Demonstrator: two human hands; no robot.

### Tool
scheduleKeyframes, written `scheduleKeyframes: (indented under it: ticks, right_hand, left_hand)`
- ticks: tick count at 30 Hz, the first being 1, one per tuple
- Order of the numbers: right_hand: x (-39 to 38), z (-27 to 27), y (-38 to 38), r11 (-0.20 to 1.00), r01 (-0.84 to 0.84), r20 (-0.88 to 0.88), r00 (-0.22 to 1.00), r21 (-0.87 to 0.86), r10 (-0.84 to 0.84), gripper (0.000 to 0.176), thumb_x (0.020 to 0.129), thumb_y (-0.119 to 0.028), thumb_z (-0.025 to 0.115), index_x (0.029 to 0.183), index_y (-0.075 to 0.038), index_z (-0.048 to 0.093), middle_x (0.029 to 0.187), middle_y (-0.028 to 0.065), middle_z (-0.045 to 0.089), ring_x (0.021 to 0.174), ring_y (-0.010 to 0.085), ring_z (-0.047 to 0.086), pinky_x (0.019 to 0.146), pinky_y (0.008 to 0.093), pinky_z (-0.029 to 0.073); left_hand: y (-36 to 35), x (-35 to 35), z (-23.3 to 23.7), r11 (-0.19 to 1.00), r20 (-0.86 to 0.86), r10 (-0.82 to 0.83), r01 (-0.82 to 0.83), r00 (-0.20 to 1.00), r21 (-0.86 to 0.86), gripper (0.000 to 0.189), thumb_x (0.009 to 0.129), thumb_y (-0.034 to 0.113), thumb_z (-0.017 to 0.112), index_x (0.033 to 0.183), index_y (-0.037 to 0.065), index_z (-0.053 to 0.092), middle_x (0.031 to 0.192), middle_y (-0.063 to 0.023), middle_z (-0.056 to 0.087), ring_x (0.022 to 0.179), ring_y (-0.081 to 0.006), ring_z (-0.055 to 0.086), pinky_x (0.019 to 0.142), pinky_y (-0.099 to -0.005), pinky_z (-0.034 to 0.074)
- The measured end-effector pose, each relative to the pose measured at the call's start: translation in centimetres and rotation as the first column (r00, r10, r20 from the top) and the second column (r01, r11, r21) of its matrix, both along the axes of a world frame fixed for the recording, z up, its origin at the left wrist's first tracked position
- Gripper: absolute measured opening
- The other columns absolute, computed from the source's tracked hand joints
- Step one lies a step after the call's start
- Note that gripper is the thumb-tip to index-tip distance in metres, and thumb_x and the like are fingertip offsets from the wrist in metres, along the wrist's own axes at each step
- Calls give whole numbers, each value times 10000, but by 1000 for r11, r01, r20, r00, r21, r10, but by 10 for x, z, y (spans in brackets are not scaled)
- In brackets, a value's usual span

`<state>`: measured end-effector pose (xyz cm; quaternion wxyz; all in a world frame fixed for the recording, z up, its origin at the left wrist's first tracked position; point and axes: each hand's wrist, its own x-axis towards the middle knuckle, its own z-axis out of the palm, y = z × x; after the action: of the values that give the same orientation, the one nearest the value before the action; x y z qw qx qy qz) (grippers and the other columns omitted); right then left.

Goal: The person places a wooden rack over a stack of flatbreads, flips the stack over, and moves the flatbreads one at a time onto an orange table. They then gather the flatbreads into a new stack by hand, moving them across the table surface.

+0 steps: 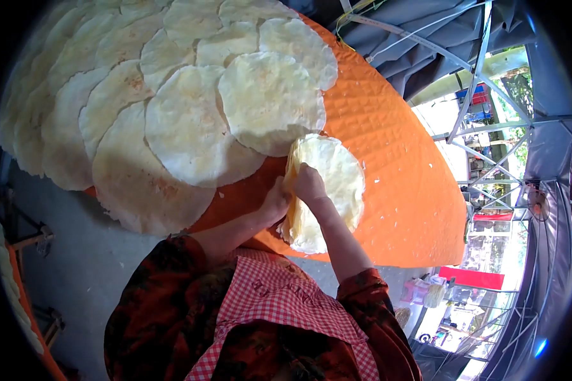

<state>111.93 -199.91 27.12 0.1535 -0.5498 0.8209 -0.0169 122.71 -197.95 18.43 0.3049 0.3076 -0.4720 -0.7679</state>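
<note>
Curled fingers of the right hand (309, 183) close on the left part of a stack of thin pale rounds (341, 184), while the left hand (276, 202) presses against the stack's left edge; how far its fingers are open cannot be told. The stack lies on an orange quilted surface (407, 190), right of a broad spread of overlapping pale rounds (190, 120), its near end close to the surface's near edge.

Room for moving lies to the right of the stack, where the orange surface is dotted with small white crumbs and runs out to a long curved edge. On the left, the overlapping rounds leave little space, and the nearest ones reach past the orange edge above a grey floor (76, 267). The person's red-and-black sleeves and red-and-white checked apron (279, 292) fill the near middle.

The left fingertips are hidden by the stack's edge, and the right hand's fingers are mostly tucked out of sight. The spread is cut off by the dark rim of the view at far left. Lettering on the apron is hard to read. Beyond the metal frame (489, 130) at right, glare blurs what seem to be red and blue items.
</note>
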Motion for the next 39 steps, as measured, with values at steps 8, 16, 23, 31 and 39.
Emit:
scheduleKeyframes:
  ticks: [8, 16, 23, 31, 39]
  right_hand:
    - [8, 6, -2, 991, 121, 25, 992, 52, -123, 637, 728, -490, 678, 965, 92, 574, 848, 299, 627, 811, 387, 645, 712, 425, 514]
    - [-10, -7, -3, 969, 223, 190, 952, 105, -240, 572, 701, -377, 693, 988, 97, 552, 886, 295, 631, 864, 385, 646, 783, 419, 523]
    - [35, -2, -23, 954, 119, -187, 980, 274, -68, 554, 743, -301, 625, 1081, 109, 471, 933, 293, 637, 924, 364, 651, 794, 409, 528]
    - [23, -17, 1, 964, 87, -192, 981, 252, -38, 531, 785, -261, 611, 1109, 125, 443, 945, 271, 645, 902, 361, 656, 792, 398, 524]
    - [6, -13, -21, 968, 76, -165, 986, 238, -36, 457, 694, -247, 703, 1001, 57, 552, 964, 256, 646, 929, 365, 644, 814, 398, 517]
  left_hand:
    - [-1, 0, -6, 1000, 23, 18, -18, 1000, 7, 461, 865, 59, 500, 1295, 34, 336, 1191, -159, 505, 1096, -291, 515, 927, -370, 429]
    - [-21, 41, 21, 565, -439, 99, 313, 893, 763, 415, 846, 134, 542, 1225, 21, 415, 1146, -126, 530, 1069, -226, 524, 909, -334, 427]
    - [-7, 4, -7, 878, -157, 71, 13, 985, 478, 338, 876, 26, 460, 1212, 4, 450, 1170, -120, 537, 1072, -207, 521, 935, -335, 415]
    - [6, -12, -23, 930, -172, 174, -104, 970, 353, 294, 860, -49, 408, 1140, -2, 484, 1073, -131, 575, 1000, -223, 550, 874, -324, 436]
    - [8, -10, -15, 982, 96, 133, -118, 986, -150, 271, 852, -13, 429, 1121, -3, 454, 1010, -220, 566, 936, -357, 567, 813, -388, 452]
